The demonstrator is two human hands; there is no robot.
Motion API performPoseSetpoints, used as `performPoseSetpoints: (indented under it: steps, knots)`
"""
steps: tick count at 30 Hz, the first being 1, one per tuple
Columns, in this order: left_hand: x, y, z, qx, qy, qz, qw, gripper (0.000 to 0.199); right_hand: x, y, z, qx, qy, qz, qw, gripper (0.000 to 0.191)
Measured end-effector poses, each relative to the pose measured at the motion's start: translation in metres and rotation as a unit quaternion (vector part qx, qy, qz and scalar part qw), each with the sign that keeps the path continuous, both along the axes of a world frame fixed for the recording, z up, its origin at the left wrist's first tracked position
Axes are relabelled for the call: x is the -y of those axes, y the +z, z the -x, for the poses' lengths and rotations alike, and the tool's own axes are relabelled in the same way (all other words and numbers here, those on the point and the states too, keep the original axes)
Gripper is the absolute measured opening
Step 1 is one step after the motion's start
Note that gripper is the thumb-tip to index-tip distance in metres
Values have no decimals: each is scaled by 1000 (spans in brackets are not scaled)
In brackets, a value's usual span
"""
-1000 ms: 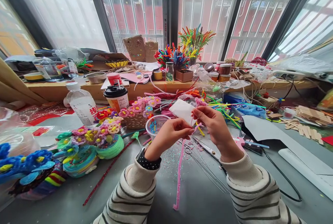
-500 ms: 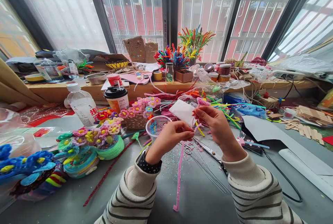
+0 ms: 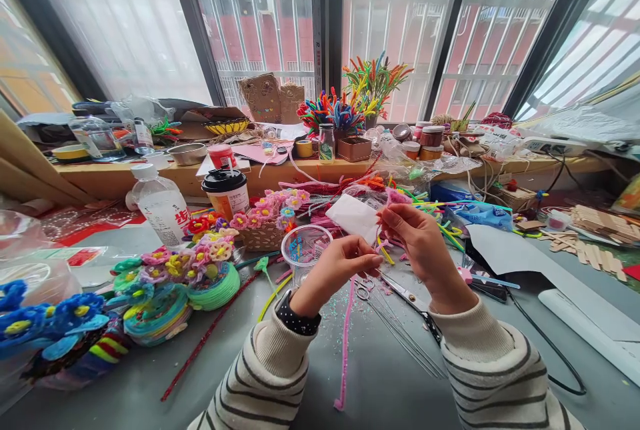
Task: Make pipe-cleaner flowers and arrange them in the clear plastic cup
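My left hand [image 3: 340, 262] is closed in a pinch, thumb against forefinger, over the middle of the table. My right hand [image 3: 423, 247] pinches close beside it, a little higher. A fuzzy pink pipe cleaner [image 3: 399, 195], bent into a small shape, sticks up behind the right fingers. A thin strand of it seems to run down between both hands, mostly hidden by the fingertips. Below the left hand is a long straight pink pipe cleaner [image 3: 345, 350]; whether it lies on the table or hangs from the hand, I cannot tell. Behind the fingers lies a white sheet [image 3: 354, 215].
Scissors [image 3: 411, 298] and thin metal wires [image 3: 405, 343] lie under the right hand. A clear plastic cup [image 3: 305, 250] stands left of my left hand. Pipe-cleaner flower pots [image 3: 215, 287], a coffee cup [image 3: 226, 193] and a water bottle [image 3: 160, 207] fill the left.
Both hands have moved slightly to the right, and the pink shape has gone along with the right hand. The whole view has shifted a little.
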State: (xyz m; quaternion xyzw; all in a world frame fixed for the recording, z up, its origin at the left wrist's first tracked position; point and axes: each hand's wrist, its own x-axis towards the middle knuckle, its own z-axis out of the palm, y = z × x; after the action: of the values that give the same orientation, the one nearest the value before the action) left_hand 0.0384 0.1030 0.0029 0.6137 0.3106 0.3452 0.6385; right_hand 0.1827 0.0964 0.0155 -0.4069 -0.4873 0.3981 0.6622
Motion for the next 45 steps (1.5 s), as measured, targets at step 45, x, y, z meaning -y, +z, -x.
performPoseSetpoints:
  steps: [45]
  knots:
    - [-3, -20, -3, 10, -60, 21, 998, 19, -4, 1, -10, 9, 106, -5, 994, 14]
